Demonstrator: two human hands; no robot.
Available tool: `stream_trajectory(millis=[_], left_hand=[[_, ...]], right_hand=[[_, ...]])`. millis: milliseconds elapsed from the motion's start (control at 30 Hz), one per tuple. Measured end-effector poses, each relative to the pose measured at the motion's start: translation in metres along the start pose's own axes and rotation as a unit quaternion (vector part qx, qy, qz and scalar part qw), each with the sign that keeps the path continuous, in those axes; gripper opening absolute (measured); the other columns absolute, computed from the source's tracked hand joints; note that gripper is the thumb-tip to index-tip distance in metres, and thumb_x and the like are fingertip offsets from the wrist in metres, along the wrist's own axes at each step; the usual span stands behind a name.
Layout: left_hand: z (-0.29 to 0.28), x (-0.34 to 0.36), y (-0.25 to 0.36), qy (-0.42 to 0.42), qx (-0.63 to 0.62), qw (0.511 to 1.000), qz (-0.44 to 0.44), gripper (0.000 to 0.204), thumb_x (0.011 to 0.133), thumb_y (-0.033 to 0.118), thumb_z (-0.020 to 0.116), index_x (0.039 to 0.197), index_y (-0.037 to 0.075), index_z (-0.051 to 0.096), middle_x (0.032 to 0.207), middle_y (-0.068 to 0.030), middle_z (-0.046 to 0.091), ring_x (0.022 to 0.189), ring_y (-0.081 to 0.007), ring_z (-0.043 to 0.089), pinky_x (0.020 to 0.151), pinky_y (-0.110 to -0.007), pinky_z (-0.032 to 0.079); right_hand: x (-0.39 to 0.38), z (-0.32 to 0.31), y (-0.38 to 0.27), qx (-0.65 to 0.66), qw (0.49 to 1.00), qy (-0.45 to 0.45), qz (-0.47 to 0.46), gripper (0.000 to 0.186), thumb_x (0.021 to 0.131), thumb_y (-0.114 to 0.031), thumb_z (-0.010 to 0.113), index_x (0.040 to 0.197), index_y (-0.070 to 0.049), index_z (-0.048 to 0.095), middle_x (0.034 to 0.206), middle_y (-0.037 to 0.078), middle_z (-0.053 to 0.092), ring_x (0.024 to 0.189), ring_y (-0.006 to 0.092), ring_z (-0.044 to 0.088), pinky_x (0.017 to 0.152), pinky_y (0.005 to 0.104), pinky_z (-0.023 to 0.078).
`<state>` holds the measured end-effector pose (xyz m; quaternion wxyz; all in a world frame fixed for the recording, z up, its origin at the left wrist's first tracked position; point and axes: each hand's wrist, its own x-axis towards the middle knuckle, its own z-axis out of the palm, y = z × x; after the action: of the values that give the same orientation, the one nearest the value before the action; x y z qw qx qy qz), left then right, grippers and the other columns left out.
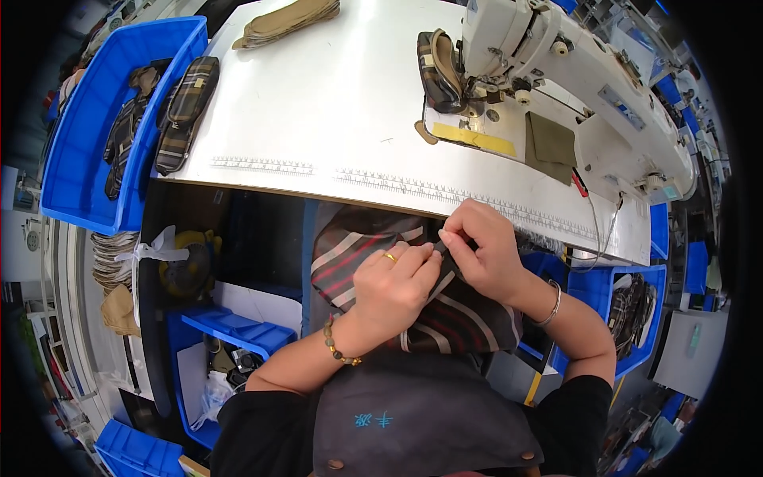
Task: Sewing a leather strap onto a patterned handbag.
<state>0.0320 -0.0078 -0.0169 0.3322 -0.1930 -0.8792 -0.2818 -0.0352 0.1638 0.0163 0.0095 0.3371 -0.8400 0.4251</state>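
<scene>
My left hand (395, 288), with a ring on one finger, is closed over my lap just below the table's front edge. Beside it, my right hand (482, 246) pinches thumb against fingers. Their fingertips nearly meet at a small dark piece, mostly hidden, whose kind I cannot make out. Under both hands, striped dark fabric (469, 322) with red and cream bands covers my lap. Farther off, a plaid shoe upper (442, 71) with a tan lining stands by the needle of a white sewing machine (548, 48).
A white table (318, 111) bears a printed ruler along its front edge. Plaid uppers (187, 111) lie at its left, tan pieces (288, 22) at the back, and a folded olive cloth (550, 139) at right. Blue bins (60, 171) flank the table.
</scene>
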Motion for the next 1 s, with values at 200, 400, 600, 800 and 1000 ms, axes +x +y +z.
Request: stream_trajectory(millis=[200,400,600,800,1000], left_hand=[[0.0,-0.005,0.005,-0.043,0.013,0.999,0.01,0.014,0.071,0.007,0.078,0.085,0.007,0.074,0.089,-0.0018,0.073,0.066,-0.016,0.066,0.055,-0.029,0.046],[0.003,-0.007,0.001,-0.036,-0.026,0.999,-0.013,0.016,0.071,0.007,0.081,0.085,0.009,0.073,0.088,-0.0016,0.074,0.069,-0.0161,0.068,0.057,-0.029,0.048],[-0.001,0.001,-0.001,-0.016,-0.024,0.999,-0.039,0.016,0.073,0.008,0.083,0.084,0.01,0.072,0.086,-0.0004,0.074,0.067,-0.0165,0.067,0.057,-0.03,0.049],[-0.002,-0.002,-0.001,-0.02,-0.009,0.999,-0.033,0.017,0.072,0.007,0.083,0.084,0.01,0.072,0.087,-0.0002,0.074,0.067,-0.0167,0.066,0.057,-0.03,0.047],[-0.002,-0.004,0.002,0.012,0.003,1.0,-0.014,0.018,0.071,0.008,0.083,0.086,0.009,0.073,0.089,-0.0002,0.074,0.069,-0.0155,0.067,0.057,-0.029,0.045]], right_hand=[[-0.003,0.002,0.002,-0.08,0.988,0.025,-0.132,0.006,0.086,-0.004,0.064,0.084,-0.002,0.059,0.077,0.012,0.055,0.068,0.0296,0.053,0.062,0.0391,0.044],[0.015,-0.022,-0.001,0.054,0.993,-0.012,0.105,0.01,0.091,-0.009,0.067,0.088,-0.001,0.063,0.078,0.011,0.058,0.071,0.0266,0.056,0.065,0.0357,0.044],[0.002,-0.018,0.009,-0.151,0.973,-0.045,-0.172,0.01,0.083,-0.011,0.07,0.085,-0.005,0.062,0.08,0.009,0.057,0.074,0.0264,0.059,0.069,0.0343,0.045],[0.002,-0.01,0.013,-0.161,0.958,-0.112,-0.209,0.014,0.077,-0.01,0.07,0.085,-0.005,0.059,0.085,0.009,0.055,0.068,0.0247,0.057,0.059,0.0348,0.046],[0.006,-0.006,0.007,0.023,0.997,-0.052,-0.055,0.014,0.073,-0.005,0.071,0.078,-0.005,0.058,0.077,0.008,0.056,0.06,0.024,0.055,0.052,0.0367,0.046]])
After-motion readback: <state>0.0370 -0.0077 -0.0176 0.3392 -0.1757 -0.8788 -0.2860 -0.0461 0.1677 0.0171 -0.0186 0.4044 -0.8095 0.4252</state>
